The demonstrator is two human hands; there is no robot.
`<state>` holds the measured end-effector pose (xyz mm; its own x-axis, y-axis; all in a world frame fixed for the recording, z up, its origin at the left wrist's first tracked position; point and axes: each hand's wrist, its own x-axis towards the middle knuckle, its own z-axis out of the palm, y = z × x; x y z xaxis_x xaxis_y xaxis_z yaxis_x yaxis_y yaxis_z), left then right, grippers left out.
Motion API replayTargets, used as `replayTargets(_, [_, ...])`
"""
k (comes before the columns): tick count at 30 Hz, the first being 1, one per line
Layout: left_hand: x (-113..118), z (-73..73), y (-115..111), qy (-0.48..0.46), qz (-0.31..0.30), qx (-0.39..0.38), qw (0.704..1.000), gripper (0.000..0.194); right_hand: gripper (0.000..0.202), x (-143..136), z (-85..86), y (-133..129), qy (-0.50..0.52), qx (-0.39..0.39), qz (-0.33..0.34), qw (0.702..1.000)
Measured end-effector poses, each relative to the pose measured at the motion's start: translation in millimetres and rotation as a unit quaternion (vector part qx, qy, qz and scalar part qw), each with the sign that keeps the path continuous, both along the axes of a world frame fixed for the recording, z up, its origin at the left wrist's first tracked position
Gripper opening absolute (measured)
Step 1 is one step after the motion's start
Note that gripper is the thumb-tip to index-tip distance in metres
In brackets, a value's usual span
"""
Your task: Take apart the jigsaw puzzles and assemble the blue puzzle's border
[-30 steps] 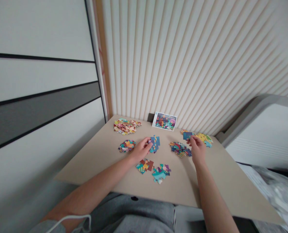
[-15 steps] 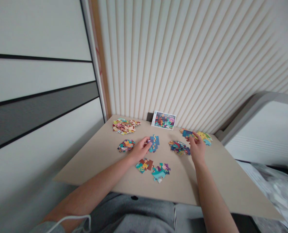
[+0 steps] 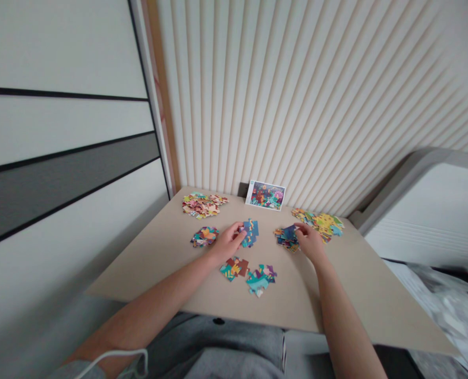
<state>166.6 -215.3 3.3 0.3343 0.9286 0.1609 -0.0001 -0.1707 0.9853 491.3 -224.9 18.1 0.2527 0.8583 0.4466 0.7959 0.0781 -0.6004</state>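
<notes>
Several blue puzzle pieces [image 3: 251, 231] lie at the table's middle, and my left hand [image 3: 231, 241] has its fingers closed on their left side. My right hand [image 3: 308, 241] pinches a dark blue puzzle piece [image 3: 290, 233] above the dark mixed pile [image 3: 288, 245]. Left of my left hand is a small colourful pile [image 3: 204, 237]. Closer to me lie a brown and orange cluster [image 3: 234, 268] and a teal and purple cluster [image 3: 261, 281].
A picture card [image 3: 266, 195] leans at the back of the table [image 3: 171, 268]. A pink and cream pile [image 3: 203, 205] lies back left, a yellow pile [image 3: 325, 223] back right. A pleated screen stands behind.
My right hand has moved left and toward me, from the yellow pile to the dark mixed pile, carrying the dark blue piece. My left hand has stayed in place.
</notes>
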Motion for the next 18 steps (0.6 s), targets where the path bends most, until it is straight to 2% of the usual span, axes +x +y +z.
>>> replayTargets(2, [-0.2,0.7,-0.2,0.001,-0.004,-0.003,1.000,0.047,0.040,-3.9,1.3,-1.1,-0.046,-0.004,-0.002,0.999])
replayTargets(4, [-0.5,0.5,-0.1,0.005,-0.009,-0.006,1.000,0.048,0.040,-14.4,4.9,-3.4,-0.040,0.014,0.015,0.999])
replayTargets(7, [-0.7,-0.7,-0.5,0.010,-0.015,-0.009,1.000,0.050,0.040,-42.9,9.9,-9.0,0.055,0.002,0.120,0.991])
replayTargets(10, [-0.6,-0.6,-2.0,0.012,-0.027,-0.008,1.000,0.051,0.043,-77.1,10.0,-15.1,0.136,-0.023,0.226,0.964])
replayTargets(12, [-0.6,0.6,-3.2,0.014,-0.039,-0.009,0.999,0.051,0.048,-94.9,7.0,-17.7,0.170,-0.031,0.269,0.947])
replayTargets(15, [-0.9,2.3,-4.3,0.014,-0.053,-0.010,0.998,0.050,0.044,-107.6,0.6,-19.0,0.201,-0.041,0.291,0.935])
replayTargets(18, [-0.8,1.3,-3.4,0.006,-0.063,-0.012,0.998,0.050,0.038,-107.3,-3.1,-18.5,0.223,-0.051,0.286,0.930])
